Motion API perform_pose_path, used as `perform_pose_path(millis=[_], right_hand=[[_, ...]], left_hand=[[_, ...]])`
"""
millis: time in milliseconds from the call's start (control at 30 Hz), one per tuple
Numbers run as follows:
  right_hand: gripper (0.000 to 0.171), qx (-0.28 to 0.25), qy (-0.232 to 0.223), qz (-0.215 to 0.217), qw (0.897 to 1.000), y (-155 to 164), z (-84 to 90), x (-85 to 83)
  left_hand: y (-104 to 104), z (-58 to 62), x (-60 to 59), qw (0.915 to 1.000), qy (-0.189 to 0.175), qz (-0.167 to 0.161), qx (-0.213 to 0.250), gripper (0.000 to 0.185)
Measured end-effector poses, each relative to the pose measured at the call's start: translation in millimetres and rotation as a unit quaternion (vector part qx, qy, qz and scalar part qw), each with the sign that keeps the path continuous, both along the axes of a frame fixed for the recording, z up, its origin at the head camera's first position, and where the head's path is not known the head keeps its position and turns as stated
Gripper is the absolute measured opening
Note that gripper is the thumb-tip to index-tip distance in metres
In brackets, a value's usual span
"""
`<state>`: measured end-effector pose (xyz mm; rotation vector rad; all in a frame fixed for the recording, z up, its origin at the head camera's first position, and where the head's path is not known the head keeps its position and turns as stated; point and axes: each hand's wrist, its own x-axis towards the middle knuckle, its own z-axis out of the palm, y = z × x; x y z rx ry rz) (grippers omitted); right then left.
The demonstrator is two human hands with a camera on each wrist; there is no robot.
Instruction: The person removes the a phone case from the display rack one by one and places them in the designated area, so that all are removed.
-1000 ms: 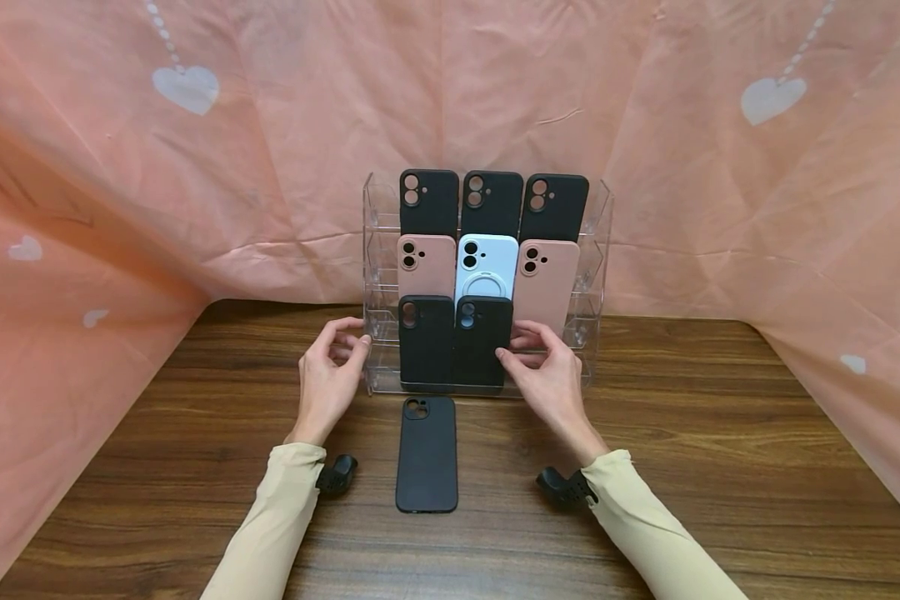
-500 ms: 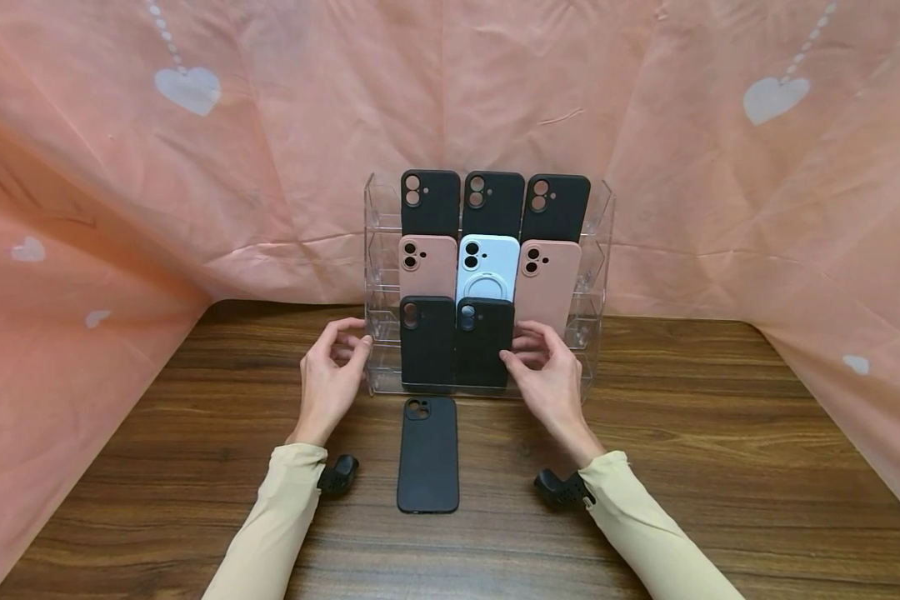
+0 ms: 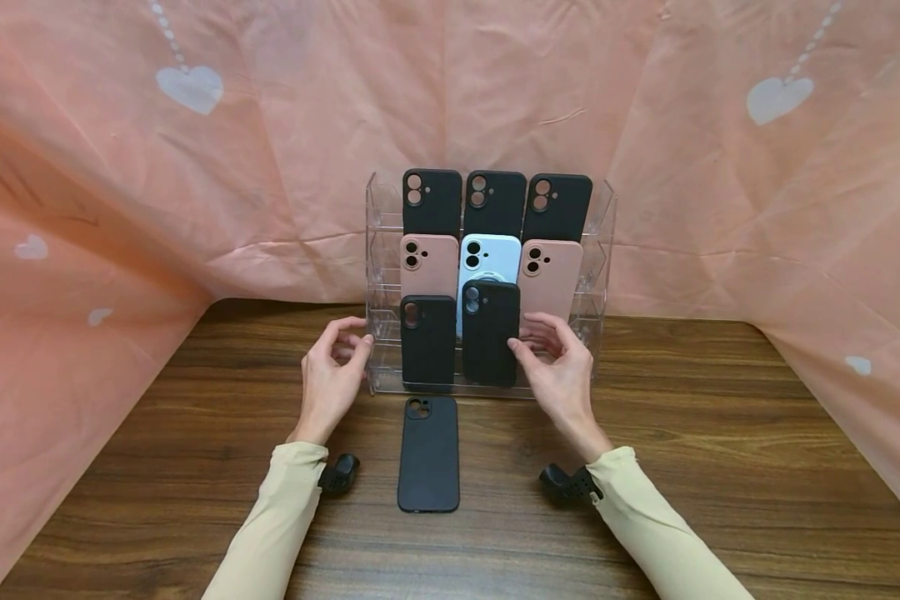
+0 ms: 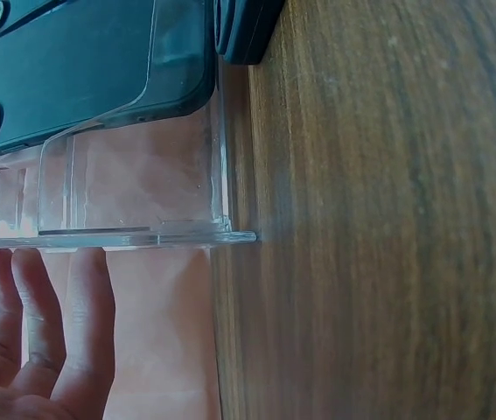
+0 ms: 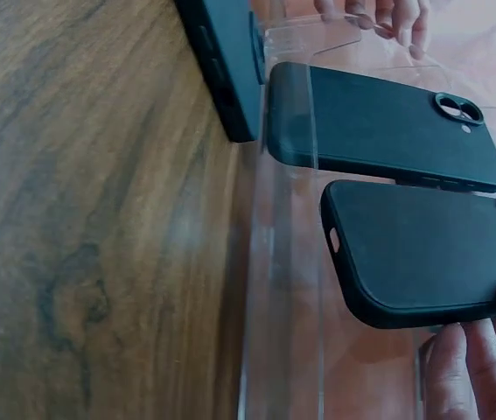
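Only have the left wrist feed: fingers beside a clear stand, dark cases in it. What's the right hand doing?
Observer: The right hand pinches the right edge of the middle black case in the bottom row of the clear rack. That case sits higher than the left black case next to it.
Operator: Is the left hand gripping the rack?
Observer: The head view shows the left hand with its fingertips against the rack's left side, holding nothing.
Operator: What's in the upper rows?
Observer: The top row holds three black cases. The middle row holds a pink case, a light blue case and a second pink case.
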<state>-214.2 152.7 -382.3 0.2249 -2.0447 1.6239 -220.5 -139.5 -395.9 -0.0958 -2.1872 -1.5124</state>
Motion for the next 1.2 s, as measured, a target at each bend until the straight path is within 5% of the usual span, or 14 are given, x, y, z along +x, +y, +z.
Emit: perform_pose_path(millis=[400, 1200], right_hand=[[0.039, 0.004, -0.001, 0.005, 1.000, 10, 11.5, 5.0], [0.041, -0.027, -0.129, 0.052, 0.990, 27, 18.3, 27.9]], left_hand=[[0, 1.3, -1.3, 0.9999, -0.003, -0.004, 0.010, 0.021], [0, -0.2, 0.1, 1.0000, -0.001, -0.004, 0.009, 0.022]])
